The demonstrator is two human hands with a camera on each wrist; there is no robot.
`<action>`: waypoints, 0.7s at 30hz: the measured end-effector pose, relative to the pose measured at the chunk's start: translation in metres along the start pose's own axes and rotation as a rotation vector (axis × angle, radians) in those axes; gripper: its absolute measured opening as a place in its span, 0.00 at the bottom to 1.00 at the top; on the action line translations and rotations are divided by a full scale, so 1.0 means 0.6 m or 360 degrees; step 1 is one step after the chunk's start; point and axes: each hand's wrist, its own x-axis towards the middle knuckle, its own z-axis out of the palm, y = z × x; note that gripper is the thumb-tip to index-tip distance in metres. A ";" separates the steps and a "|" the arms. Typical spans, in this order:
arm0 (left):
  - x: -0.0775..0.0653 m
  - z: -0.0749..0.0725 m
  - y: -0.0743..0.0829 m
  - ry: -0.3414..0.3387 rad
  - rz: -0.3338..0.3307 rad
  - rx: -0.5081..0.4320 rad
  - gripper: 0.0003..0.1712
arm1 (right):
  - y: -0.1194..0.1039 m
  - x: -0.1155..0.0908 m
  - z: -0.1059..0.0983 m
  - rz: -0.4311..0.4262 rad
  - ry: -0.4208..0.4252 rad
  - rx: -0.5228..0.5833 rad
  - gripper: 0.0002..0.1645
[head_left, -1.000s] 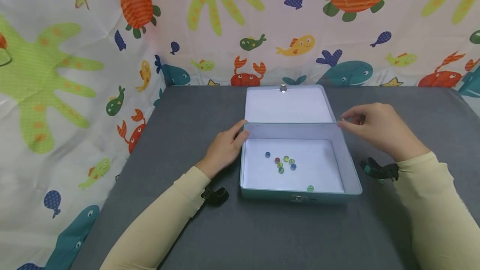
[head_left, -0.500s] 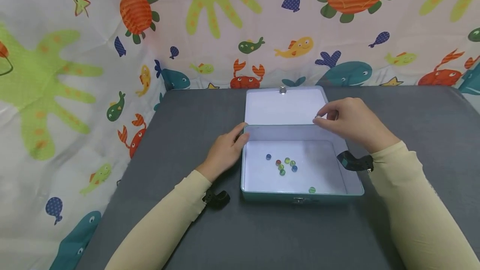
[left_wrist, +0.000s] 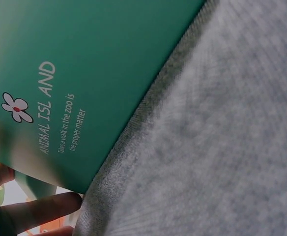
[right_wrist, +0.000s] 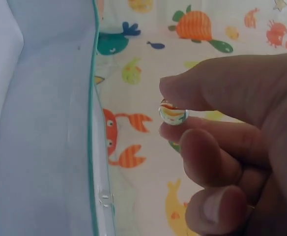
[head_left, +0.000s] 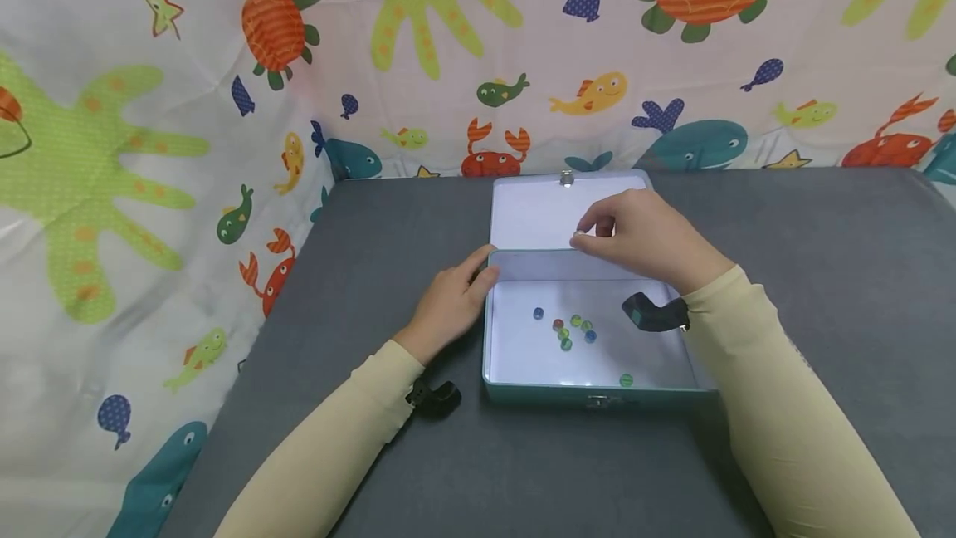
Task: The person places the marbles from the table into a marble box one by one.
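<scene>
My right hand (head_left: 646,235) pinches a clear glass marble (right_wrist: 173,114) between thumb and index finger; orange and green swirls show in it. The hand is above the back wall of the tin box (head_left: 597,394), with the other fingers curled in. Several small glass marbles (head_left: 565,334), green, yellow-green, blue and one red, lie on the box's white floor. My left hand (head_left: 448,301) holds the box at its back left corner, thumb at the rim. In the left wrist view its fingers (left_wrist: 45,210) reach past the end of the green side wall.
Behind the box its white lid (head_left: 530,210) lies folded back, with a metal clasp (head_left: 567,178) at the far edge. The table (head_left: 403,231) has a dark grey cover. A curtain (head_left: 426,106) printed with sea animals hangs behind and at the left.
My right hand has moved left with the marble, from beside the box's back right corner to above the middle of its back wall. The left hand stays at the corner.
</scene>
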 end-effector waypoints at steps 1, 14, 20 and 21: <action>0.000 0.000 -0.001 0.0003 0.0007 -0.0001 0.34 | -0.002 0.002 0.003 -0.0014 -0.0018 0.0005 0.13; 0.001 -0.001 -0.002 -0.0007 0.0028 0.0001 0.34 | 0.002 0.011 0.058 -0.0174 -0.0227 0.0047 0.08; 0.003 -0.002 -0.003 0.0006 0.0044 0.0010 0.34 | 0.005 0.016 0.072 -0.0194 -0.0301 0.0055 0.07; 0.003 -0.002 -0.002 0.0005 0.0045 0.0007 0.34 | 0.005 0.017 0.074 -0.0200 -0.0319 0.0050 0.07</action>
